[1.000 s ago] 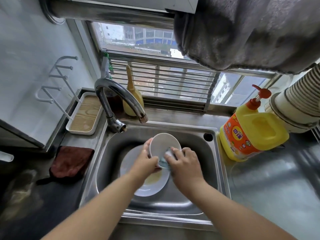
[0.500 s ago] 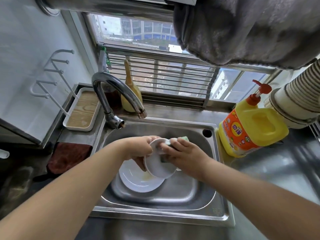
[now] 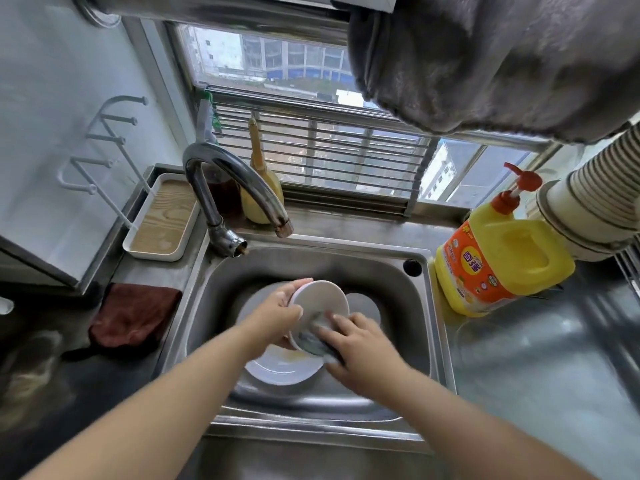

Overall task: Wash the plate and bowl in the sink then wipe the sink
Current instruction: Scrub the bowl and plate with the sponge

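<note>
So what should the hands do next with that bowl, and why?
Probably turn the bowl a little in the left hand so the right hand's sponge reaches another part; the plate below, with a yellowish smear, waits.

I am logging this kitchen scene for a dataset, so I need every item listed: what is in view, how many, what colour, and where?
bowl: one, white, held over the sink
sponge: one, greyish, blurred, pressed into the bowl
plate: one, white, lying in the sink under the bowl
sink: one, steel, centre
faucet: one, chrome, behind the sink, no water visible
detergent jug: one, yellow with red pump, right of the sink
cloth: one, dark red, left of the sink
tray: one, white with wood-grain base, back left
brush: one, yellowish, on the windowsill
towel: one, grey, hanging top right
left hand: grips the bowl's rim
right hand: holds the sponge
</note>
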A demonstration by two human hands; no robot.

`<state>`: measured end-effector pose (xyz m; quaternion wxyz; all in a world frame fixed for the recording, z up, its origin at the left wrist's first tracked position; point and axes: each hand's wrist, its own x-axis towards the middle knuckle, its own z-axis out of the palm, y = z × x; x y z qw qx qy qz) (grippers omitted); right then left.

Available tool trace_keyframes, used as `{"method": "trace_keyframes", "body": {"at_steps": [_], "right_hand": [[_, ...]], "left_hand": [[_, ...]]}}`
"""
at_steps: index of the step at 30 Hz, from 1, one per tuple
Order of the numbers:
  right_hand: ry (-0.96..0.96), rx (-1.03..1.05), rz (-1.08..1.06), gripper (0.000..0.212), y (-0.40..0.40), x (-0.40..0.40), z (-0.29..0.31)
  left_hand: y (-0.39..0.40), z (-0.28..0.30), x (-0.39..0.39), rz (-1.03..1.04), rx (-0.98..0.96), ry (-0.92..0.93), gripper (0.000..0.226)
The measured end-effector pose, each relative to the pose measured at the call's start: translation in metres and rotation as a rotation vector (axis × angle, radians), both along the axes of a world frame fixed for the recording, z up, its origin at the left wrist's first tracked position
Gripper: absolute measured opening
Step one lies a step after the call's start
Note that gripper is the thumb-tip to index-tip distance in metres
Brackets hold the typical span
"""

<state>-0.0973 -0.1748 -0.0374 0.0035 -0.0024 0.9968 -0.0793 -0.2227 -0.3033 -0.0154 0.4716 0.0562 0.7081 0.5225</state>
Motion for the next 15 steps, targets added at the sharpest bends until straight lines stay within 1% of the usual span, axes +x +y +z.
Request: {"method": "trace_keyframes", "body": {"at_steps": [2,3,4,6,7,9,10,11,12,14,15], "right_hand": [[0.111,0.307,0.299,0.040,0.030,-0.015,0.004],[0.180,0.410,0.440,0.033,0.042,-0.026,0.008],[0.205,0.508,0.556,0.029,0.050,-0.036,0.015],[0.253,0.665,0.708,0.022,0.058,-0.049,0.026],[0.284,0.698,0.729,0.025,0.059,-0.049,0.028],[0.328,0.679,0.661,0.033,0.057,-0.040,0.027],[0.370,0.645,0.581,0.032,0.054,-0.033,0.024],[0.394,0.612,0.461,0.028,0.049,-0.026,0.021],[0.375,0.577,0.311,0.027,0.041,-0.020,0.019],[0.245,0.444,-0.017,0.038,0.017,-0.017,0.014],[0.177,0.360,-0.154,0.042,0.003,-0.018,0.012]], "left_hand": [[-0.002,0.013,-0.011,-0.191,-0.078,-0.009,0.066],[0.000,0.021,-0.015,-0.265,-0.102,-0.018,0.066],[0.002,0.029,-0.019,-0.332,-0.116,-0.025,0.065],[0.007,0.042,-0.029,-0.451,-0.143,-0.039,0.065],[0.008,0.047,-0.034,-0.497,-0.164,-0.049,0.068],[0.006,0.048,-0.039,-0.517,-0.178,-0.068,0.071],[0.005,0.045,-0.037,-0.449,-0.148,-0.073,0.070],[0.004,0.038,-0.031,-0.309,-0.081,-0.090,0.068],[0.005,0.030,-0.020,-0.124,0.010,-0.123,0.064],[0.012,0.017,0.008,0.226,0.176,-0.182,0.060],[0.017,0.011,0.022,0.337,0.211,-0.181,0.062]]}}
